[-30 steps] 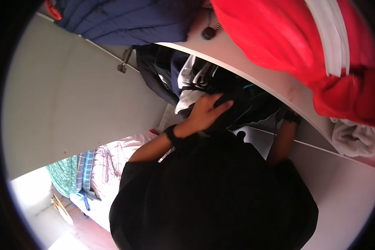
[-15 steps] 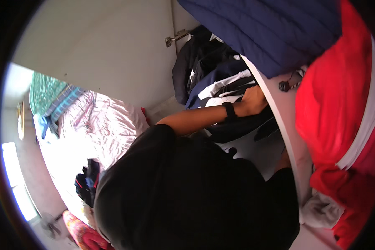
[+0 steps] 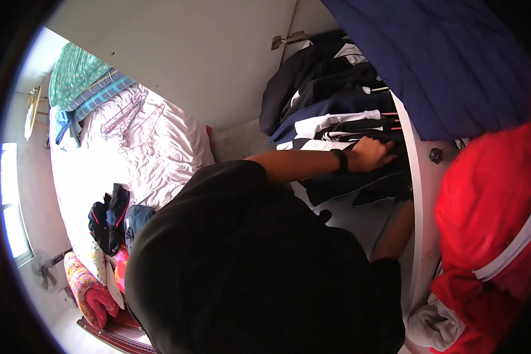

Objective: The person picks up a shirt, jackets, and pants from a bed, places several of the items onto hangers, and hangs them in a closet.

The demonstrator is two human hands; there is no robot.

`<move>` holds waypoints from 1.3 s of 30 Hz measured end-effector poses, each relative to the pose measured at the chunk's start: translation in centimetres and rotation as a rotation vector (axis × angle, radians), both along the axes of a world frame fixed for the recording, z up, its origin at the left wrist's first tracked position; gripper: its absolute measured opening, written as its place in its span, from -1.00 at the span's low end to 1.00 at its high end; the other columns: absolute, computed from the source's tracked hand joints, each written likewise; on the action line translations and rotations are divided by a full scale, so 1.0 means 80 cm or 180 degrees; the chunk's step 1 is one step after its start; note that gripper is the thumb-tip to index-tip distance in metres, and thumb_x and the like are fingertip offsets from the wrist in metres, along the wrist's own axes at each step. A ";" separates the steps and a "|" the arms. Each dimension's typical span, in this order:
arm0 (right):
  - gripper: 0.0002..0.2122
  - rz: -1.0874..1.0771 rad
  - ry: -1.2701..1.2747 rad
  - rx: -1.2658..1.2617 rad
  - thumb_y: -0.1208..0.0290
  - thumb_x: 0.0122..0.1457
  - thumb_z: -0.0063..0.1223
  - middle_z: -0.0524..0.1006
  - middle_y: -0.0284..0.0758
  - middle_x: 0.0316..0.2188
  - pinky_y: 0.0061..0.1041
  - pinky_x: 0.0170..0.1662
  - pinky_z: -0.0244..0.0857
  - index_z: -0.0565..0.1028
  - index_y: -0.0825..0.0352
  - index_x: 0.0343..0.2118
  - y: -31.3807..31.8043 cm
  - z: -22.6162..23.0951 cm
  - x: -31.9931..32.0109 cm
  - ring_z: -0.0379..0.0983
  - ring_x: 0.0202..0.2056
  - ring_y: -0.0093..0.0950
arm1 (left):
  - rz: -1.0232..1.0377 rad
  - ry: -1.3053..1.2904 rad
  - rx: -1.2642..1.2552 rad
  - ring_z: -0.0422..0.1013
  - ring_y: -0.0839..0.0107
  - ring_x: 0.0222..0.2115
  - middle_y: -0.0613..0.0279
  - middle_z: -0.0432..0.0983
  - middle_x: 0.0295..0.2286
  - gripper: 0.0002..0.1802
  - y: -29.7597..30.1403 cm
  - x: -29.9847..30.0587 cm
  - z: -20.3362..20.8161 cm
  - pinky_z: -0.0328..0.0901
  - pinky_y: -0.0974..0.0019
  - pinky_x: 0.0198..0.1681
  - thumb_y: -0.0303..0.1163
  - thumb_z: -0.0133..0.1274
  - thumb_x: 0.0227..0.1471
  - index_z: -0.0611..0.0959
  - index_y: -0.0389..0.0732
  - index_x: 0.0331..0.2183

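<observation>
My left hand, with a black watch on its wrist, reaches in among clothes hanging in a cabinet. Its fingers are bent but apart, against a dark garment near the white shelf edge. A white-and-black garment hangs just beyond the hand, with reddish hanger ends showing beside it. Further along hang several dark clothes. My right forearm goes in lower down, behind the shelf edge; shadow and dark cloth hide the fingers of that hand.
An opened cabinet door stands on the left. Above the clothes, the shelf bears a navy quilted cloth and a red bundle. Behind me is a bed with several loose hangers and folded bedding. A fan stands beyond.
The view has shifted, showing more of the hanging clothes and hanger ends. My left hand's fingers have come into sight over the dark garment. More of my right forearm shows.
</observation>
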State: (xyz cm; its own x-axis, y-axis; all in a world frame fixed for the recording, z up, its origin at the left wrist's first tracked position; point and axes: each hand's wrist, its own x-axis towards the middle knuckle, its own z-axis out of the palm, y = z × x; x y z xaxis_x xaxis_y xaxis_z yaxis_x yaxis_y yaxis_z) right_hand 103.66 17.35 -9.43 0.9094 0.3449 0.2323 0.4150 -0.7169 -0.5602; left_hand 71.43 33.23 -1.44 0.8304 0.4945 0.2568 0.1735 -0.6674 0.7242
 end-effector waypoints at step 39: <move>-0.74 0.7588 -0.0087 -0.3637 0.23 0.13 0.04 0.58 -0.11 -0.31 -0.28 -0.14 0.35 0.52 0.33 -0.25 0.367 -0.179 -1.099 0.52 -0.22 -0.19 | 0.5625 0.1138 -0.3126 0.52 -0.02 -0.35 -0.08 0.59 -0.39 -0.56 -0.316 -0.888 -0.348 0.39 0.03 -0.26 -0.01 0.04 -0.01 0.68 -0.20 -0.35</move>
State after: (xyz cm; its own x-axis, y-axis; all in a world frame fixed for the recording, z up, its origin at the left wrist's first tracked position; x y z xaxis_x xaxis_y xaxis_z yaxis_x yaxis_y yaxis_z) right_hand 15.77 46.73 -23.71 -0.7967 0.1403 -0.5878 0.4967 0.7060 -0.5048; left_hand 0.37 7.93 -29.31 -0.6596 0.4898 -0.5701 0.2433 0.8568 0.4546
